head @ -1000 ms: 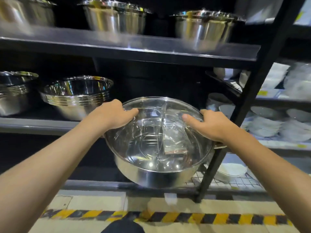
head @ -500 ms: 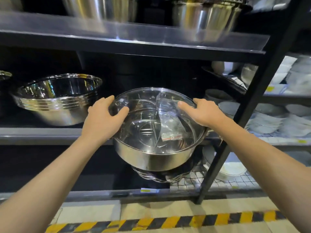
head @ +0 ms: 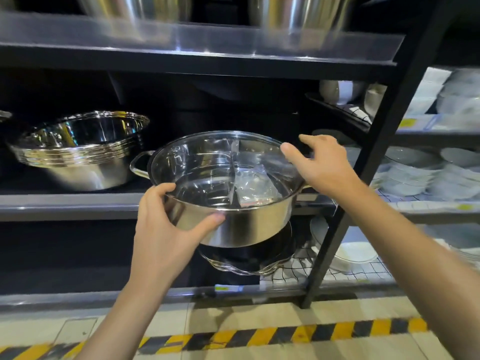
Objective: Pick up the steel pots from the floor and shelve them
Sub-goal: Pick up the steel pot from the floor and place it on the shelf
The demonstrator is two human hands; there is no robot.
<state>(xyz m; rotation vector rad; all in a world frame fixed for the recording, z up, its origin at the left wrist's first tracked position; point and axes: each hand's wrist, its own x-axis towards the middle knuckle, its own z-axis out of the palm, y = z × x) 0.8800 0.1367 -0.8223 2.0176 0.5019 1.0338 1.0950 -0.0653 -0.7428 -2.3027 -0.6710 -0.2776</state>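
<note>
The pot (head: 233, 193) has gone up from knee height to the middle shelf (head: 65, 203), its base now partly over the edge. The left hand (head: 166, 229) has slid off the rim and cups the near wall instead. The right hand (head: 322, 165) has let go, fingers spread beside the lid (head: 220, 162).

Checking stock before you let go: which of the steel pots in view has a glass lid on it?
The pot gripped by the left hand at the middle shelf's edge; the nested stack further left is open-topped.
</note>
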